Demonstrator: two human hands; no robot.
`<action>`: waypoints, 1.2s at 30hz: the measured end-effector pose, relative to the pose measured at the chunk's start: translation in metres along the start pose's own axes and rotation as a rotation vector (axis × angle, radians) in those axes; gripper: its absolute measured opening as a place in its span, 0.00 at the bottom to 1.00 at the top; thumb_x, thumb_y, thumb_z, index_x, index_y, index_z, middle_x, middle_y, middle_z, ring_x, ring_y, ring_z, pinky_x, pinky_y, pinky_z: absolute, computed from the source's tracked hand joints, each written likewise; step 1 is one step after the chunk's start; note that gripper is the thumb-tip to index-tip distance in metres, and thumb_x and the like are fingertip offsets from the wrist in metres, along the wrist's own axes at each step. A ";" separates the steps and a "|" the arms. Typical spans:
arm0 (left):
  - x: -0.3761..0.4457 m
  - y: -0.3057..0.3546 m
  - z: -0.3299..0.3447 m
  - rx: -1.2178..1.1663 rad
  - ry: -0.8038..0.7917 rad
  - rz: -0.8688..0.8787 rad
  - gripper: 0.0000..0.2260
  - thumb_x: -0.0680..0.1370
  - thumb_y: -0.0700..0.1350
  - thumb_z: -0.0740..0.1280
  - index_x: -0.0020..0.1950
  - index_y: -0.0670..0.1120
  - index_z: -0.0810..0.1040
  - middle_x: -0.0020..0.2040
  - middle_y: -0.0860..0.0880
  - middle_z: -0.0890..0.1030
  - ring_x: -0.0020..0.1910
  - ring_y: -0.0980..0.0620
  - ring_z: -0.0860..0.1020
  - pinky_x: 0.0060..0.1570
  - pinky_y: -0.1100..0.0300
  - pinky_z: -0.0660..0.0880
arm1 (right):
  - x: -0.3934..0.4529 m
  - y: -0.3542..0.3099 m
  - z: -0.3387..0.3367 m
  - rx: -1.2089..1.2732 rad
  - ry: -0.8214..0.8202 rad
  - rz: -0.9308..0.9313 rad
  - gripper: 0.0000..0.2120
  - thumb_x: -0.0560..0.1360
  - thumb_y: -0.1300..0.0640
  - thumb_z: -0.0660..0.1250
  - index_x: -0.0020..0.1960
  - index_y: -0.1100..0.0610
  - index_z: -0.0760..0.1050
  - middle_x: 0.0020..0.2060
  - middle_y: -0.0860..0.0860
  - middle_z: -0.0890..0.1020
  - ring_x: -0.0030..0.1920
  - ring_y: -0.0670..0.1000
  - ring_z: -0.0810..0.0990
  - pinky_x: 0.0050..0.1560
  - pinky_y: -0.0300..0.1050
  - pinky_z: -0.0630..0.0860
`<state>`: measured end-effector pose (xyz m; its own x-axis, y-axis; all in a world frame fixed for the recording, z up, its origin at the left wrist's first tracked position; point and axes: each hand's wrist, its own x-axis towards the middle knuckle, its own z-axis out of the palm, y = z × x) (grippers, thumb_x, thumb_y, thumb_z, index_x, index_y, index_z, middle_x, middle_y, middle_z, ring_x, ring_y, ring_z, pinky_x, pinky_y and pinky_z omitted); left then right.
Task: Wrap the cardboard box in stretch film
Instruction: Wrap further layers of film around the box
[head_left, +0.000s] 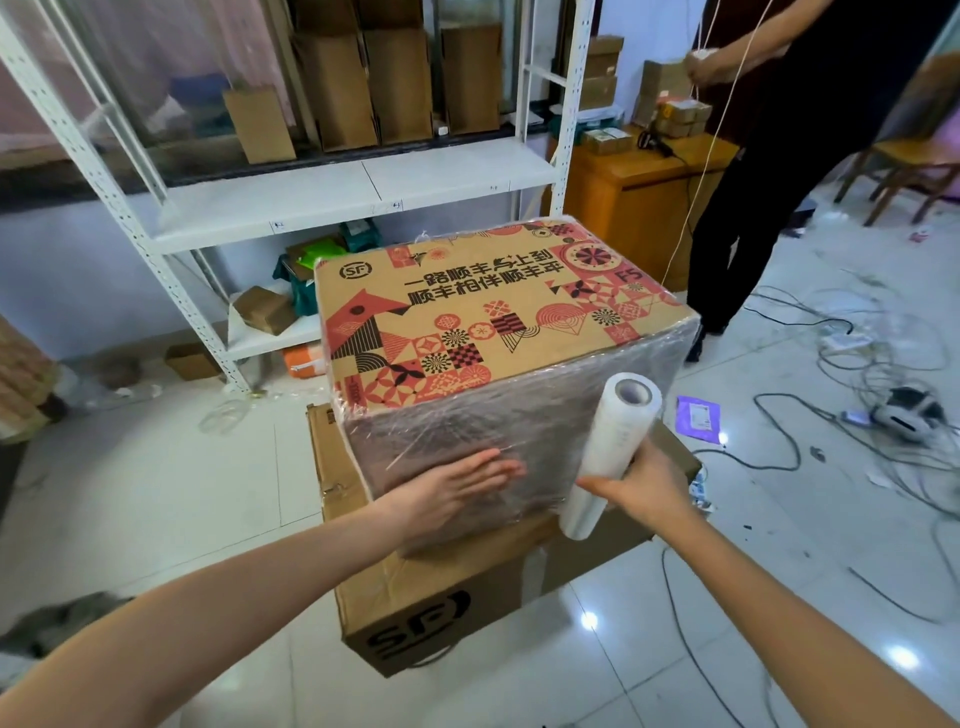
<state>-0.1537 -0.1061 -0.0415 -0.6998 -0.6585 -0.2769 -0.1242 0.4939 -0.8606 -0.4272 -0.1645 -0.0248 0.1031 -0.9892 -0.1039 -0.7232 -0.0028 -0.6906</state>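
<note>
Against box (498, 332) front: left fingers (493, 465) flat; roll (608, 457) apparently right-gripped.

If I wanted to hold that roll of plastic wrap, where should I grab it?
Probably around the middle of the stretch film roll, coming from the right side, as the right hand does now. It is a long tube standing tilted beside the cardboard box, so the box blocks its left side.

Tiled floor (156, 493) carries flat carton (441, 587) (cables (857, 364) perhaps loose).
</note>
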 end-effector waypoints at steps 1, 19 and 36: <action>-0.001 0.001 0.002 -0.005 -0.010 -0.006 0.32 0.81 0.50 0.51 0.73 0.33 0.38 0.72 0.35 0.30 0.70 0.34 0.29 0.67 0.40 0.29 | 0.000 -0.001 0.002 -0.039 0.070 0.002 0.31 0.60 0.43 0.79 0.58 0.52 0.71 0.51 0.51 0.82 0.51 0.55 0.81 0.49 0.52 0.78; 0.054 0.004 -0.029 0.058 0.049 0.129 0.25 0.77 0.44 0.60 0.74 0.44 0.65 0.76 0.45 0.60 0.76 0.43 0.53 0.73 0.42 0.39 | 0.016 0.037 0.001 0.167 -0.246 -0.194 0.36 0.65 0.57 0.78 0.64 0.47 0.61 0.59 0.47 0.72 0.60 0.49 0.73 0.59 0.50 0.76; 0.066 -0.006 -0.023 -0.009 -0.092 0.048 0.27 0.80 0.52 0.55 0.71 0.40 0.48 0.76 0.40 0.40 0.75 0.40 0.38 0.73 0.46 0.37 | 0.042 0.046 0.001 0.180 -0.433 -0.286 0.38 0.65 0.47 0.77 0.64 0.39 0.55 0.57 0.42 0.73 0.58 0.45 0.73 0.60 0.51 0.76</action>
<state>-0.2152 -0.1396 -0.0451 -0.6378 -0.6831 -0.3558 -0.0990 0.5308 -0.8417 -0.4555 -0.2062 -0.0619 0.5773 -0.8021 -0.1528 -0.5009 -0.2002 -0.8420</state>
